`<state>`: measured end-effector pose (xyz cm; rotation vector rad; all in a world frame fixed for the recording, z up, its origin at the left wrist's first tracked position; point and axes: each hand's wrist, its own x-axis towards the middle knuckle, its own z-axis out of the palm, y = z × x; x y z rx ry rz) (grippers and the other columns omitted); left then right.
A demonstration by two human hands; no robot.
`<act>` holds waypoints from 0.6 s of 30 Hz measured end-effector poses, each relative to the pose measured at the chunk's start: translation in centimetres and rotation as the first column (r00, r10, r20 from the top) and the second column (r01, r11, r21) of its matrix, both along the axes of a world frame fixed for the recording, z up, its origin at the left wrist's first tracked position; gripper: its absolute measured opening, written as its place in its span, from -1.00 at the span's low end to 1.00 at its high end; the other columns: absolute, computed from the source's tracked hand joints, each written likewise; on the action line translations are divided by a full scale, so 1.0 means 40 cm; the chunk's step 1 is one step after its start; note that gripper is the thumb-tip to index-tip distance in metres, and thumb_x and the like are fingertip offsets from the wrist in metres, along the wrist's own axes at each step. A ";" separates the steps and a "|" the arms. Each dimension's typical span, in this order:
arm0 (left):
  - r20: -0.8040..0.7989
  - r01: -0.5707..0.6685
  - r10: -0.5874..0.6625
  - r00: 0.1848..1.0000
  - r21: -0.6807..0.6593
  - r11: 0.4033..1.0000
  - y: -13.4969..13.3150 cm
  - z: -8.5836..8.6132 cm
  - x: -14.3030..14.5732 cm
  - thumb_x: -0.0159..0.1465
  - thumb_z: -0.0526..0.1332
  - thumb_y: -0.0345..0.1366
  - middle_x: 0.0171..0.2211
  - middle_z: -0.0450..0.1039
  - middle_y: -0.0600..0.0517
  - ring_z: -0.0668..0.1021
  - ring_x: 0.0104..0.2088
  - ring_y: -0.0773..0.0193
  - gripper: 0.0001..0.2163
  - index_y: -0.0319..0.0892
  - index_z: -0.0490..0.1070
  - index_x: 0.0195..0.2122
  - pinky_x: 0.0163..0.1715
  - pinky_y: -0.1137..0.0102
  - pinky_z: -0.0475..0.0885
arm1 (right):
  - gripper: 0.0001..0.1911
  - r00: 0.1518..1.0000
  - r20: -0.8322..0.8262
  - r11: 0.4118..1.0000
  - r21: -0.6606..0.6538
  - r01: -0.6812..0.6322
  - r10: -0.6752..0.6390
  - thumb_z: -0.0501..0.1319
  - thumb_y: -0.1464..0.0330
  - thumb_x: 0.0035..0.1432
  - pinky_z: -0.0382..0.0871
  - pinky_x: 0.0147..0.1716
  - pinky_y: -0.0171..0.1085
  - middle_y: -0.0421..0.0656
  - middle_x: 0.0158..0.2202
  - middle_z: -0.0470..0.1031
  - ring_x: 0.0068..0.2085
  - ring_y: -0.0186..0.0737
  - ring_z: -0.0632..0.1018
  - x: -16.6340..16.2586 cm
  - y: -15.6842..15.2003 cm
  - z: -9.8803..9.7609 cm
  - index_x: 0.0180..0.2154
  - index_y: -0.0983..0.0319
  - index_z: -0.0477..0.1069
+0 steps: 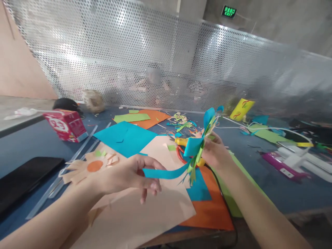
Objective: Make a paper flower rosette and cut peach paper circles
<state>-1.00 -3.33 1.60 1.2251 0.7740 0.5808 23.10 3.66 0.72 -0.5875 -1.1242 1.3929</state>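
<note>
My right hand point(214, 150) grips a paper flower point(194, 147) with blue petals and a fringed green middle, seen nearly edge-on. From it a long blue paper strip point(168, 174) reaches across to my left hand point(137, 176). The strip's free end lies between the thumb and the curled fingers of that hand. Behind the flower are a red loop point(180, 154) and a yellow part point(181, 141), mostly hidden. Beneath both hands lie a pale peach sheet point(155, 211), an orange sheet point(215, 214) and blue paper. A peach paper flower point(94, 166) with an orange centre rests left of my left hand.
A black phone point(28, 178), clear sticks point(62, 173) and a pink carton point(66, 126) are at left. Blue paper point(126, 138) and scraps point(181, 121) lie behind. A purple-and-white device point(284, 167) with cables stands right. A perforated metal screen point(155, 45) closes the back.
</note>
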 end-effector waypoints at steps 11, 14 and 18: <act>-0.012 0.054 -0.054 0.998 0.053 0.997 0.007 -0.028 0.013 -0.04 0.27 -0.55 -0.48 0.53 0.03 0.54 -0.49 0.29 -0.60 -0.13 0.46 -0.15 -0.70 0.54 0.44 | -0.81 0.998 -0.055 1.000 0.021 0.017 -0.015 0.38 0.39 -0.24 0.39 -0.49 -0.41 -0.36 -0.49 0.50 -0.49 -0.42 0.48 0.015 0.033 -0.003 -0.48 0.12 0.43; -0.044 0.064 -0.063 0.997 0.027 0.998 -0.018 -0.035 0.042 -0.03 0.28 -0.49 -0.51 0.50 0.07 0.55 -0.51 0.29 -0.60 -0.10 0.45 -0.12 -0.69 0.52 0.45 | -0.82 0.994 -0.103 0.999 0.023 0.036 -0.033 0.37 0.42 -0.23 0.39 -0.46 -0.42 -0.35 -0.47 0.51 -0.46 -0.43 0.49 0.022 0.048 -0.002 -0.50 0.13 0.42; -0.179 0.145 -0.118 0.977 0.146 0.979 -0.097 -0.048 0.098 -0.04 0.34 -0.36 -0.51 0.48 0.13 0.50 -0.63 0.36 -0.69 -0.07 0.47 -0.22 -0.74 0.55 0.35 | -0.80 0.994 -0.102 0.999 0.013 0.050 -0.048 0.37 0.43 -0.24 0.41 -0.43 -0.35 -0.33 -0.42 0.53 -0.43 -0.36 0.51 0.027 0.060 -0.003 -0.50 0.13 0.39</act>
